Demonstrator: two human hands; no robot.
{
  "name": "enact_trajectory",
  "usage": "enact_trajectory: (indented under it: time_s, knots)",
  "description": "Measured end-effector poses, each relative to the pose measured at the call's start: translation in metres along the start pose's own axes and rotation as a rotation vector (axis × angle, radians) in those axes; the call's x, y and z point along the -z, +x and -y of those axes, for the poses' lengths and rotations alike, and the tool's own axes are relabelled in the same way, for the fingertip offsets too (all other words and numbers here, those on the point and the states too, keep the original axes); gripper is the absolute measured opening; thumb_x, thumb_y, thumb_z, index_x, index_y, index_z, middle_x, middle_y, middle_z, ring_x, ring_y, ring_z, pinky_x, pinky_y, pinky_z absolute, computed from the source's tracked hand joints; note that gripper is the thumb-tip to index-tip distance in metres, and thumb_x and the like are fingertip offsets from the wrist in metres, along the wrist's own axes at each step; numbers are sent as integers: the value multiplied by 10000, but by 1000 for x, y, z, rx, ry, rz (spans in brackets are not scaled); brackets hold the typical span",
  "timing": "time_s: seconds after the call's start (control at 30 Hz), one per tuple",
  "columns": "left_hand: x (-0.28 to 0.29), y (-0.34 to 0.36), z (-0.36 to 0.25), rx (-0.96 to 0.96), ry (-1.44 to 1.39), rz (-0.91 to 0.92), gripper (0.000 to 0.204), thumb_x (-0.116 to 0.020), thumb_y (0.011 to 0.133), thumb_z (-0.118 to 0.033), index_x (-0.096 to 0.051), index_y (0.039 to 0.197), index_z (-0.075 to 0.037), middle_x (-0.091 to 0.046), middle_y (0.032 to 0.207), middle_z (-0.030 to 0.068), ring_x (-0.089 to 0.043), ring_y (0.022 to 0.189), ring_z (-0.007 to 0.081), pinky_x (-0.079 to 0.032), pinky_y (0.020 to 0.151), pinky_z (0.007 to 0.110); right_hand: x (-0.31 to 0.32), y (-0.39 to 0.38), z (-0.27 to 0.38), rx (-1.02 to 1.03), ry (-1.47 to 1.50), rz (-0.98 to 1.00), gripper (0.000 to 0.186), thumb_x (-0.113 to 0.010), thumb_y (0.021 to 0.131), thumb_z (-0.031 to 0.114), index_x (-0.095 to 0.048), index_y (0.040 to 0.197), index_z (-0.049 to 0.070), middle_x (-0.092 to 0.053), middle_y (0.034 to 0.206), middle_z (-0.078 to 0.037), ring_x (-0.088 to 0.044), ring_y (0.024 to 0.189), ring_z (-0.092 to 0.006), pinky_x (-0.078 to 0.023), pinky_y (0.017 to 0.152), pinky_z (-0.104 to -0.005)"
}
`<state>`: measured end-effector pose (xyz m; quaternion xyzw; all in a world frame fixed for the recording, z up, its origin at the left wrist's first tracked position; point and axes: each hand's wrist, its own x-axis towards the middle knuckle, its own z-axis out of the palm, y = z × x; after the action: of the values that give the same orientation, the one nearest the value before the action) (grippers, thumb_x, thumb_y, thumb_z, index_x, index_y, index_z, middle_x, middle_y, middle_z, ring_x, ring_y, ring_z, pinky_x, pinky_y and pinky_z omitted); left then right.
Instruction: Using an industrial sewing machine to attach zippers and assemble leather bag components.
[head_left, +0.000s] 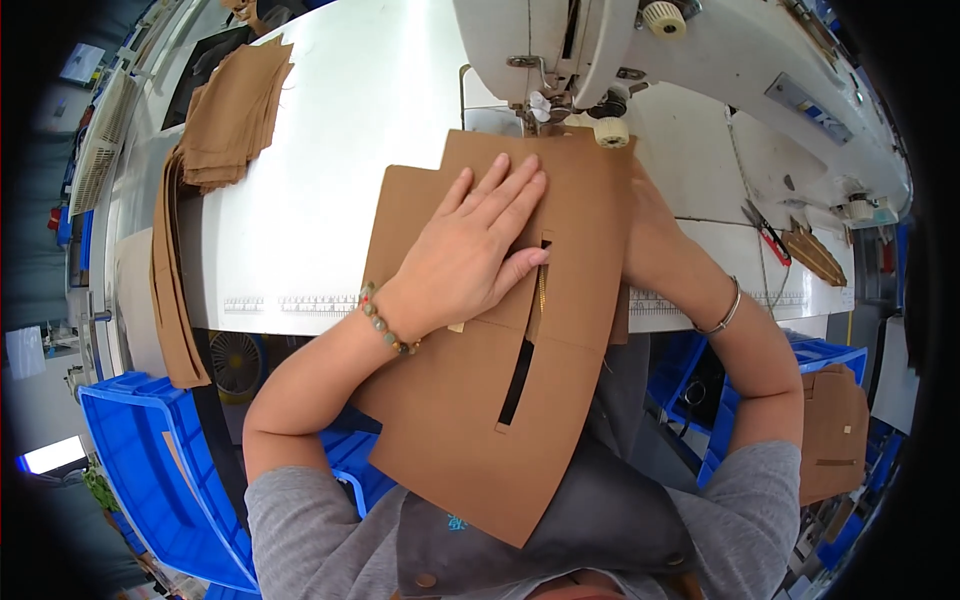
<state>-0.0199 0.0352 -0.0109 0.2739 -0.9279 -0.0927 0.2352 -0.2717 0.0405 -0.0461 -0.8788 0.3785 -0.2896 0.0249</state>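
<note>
A large brown panel (475, 420), of fabric or leather-like sheet, lies on the white sewing table and hangs over its front edge toward my lap. It has a long narrow slot with a gold-toothed zipper (543, 295) showing in its upper part. Its far edge reaches the presser foot area of the sewing machine (590, 50). My left hand (455, 255) rests flat on the panel, fingers stretched out, the thumb beside the slot. At the panel's right edge is my right hand (652, 225); its fingers are hidden behind the panel.
Stacked brown pieces (235, 115) lie at the far left, with long brown strips (172, 280) draped over the table edge. Red-handled scissors (770, 235) lie on the right beside a small brown piece (812, 252). Blue crates (150, 470) stand below, left and right.
</note>
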Motion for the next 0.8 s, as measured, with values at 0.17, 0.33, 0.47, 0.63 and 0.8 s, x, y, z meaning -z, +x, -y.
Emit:
enact_trajectory:
  time_s: [0.17,0.33,0.47,0.63,0.8]
  knots:
    - [-17,-8,-4,212,-59,92,584,-561,1060,-248,-409,1576,-21,-411,1644,167,-359,1530,392,-309,1225,564,3,6,2,-21,-43,93,480,-689,904,307,-657,1304,44,-681,1315,-133,-646,1196,-345,-326,1204,-545]
    - [-10,7,8,232,-1,120,498,-566,1049,-209,-493,1503,-19,-514,1557,160,-449,1465,383,-360,1203,535,4,5,0,-35,-98,222,476,-679,912,307,-655,1300,31,-682,1300,-141,-638,1201,-342,-309,1210,-570]
    - [-10,11,15,257,-37,158,456,-578,1032,-171,-528,1460,-22,-554,1514,153,-488,1432,370,-385,1190,522,3,6,3,-70,-88,186,473,-675,930,315,-654,1299,21,-684,1294,-153,-641,1200,-330,-300,1219,-575]
    - [-19,9,17,191,84,54,452,-572,1024,-136,-527,1460,-26,-552,1517,148,-483,1439,365,-396,1183,527,4,9,6,-89,-51,172,498,-709,922,357,-668,1287,22,-694,1278,-147,-641,1203,-324,-306,1224,-567]
    - [-22,10,20,199,75,30,443,-577,1024,-140,-540,1449,-22,-550,1518,151,-479,1442,371,-398,1183,533,5,10,6,-68,-76,174,541,-742,898,399,-674,1278,20,-692,1291,-152,-638,1211,-324,-313,1221,-567]
